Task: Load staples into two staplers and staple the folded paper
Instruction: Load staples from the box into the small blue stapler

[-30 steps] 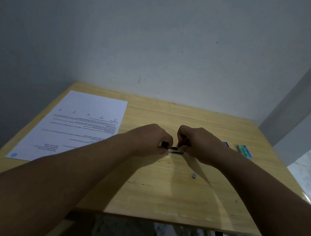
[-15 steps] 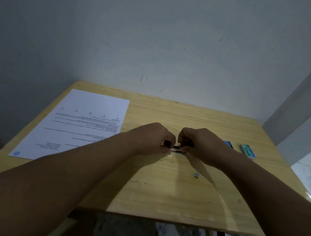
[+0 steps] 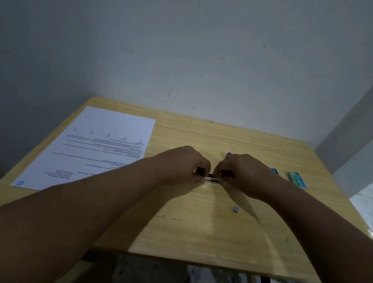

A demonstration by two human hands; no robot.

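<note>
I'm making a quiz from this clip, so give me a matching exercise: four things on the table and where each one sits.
Things:
1. printed sheet
2. green staple box
3. small grey staple strip
4. stapler

Places:
A. between both hands
B. far right of the table
C. left side of the table
D. lying alone, nearer the front edge than the right hand

Pairs: 1-C, 2-B, 3-D, 4-A

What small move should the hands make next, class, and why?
Probably seat the staples and close the stapler: the left hand and right hand both pinch it, while the paper lies flat, unfolded and unstapled.
</note>
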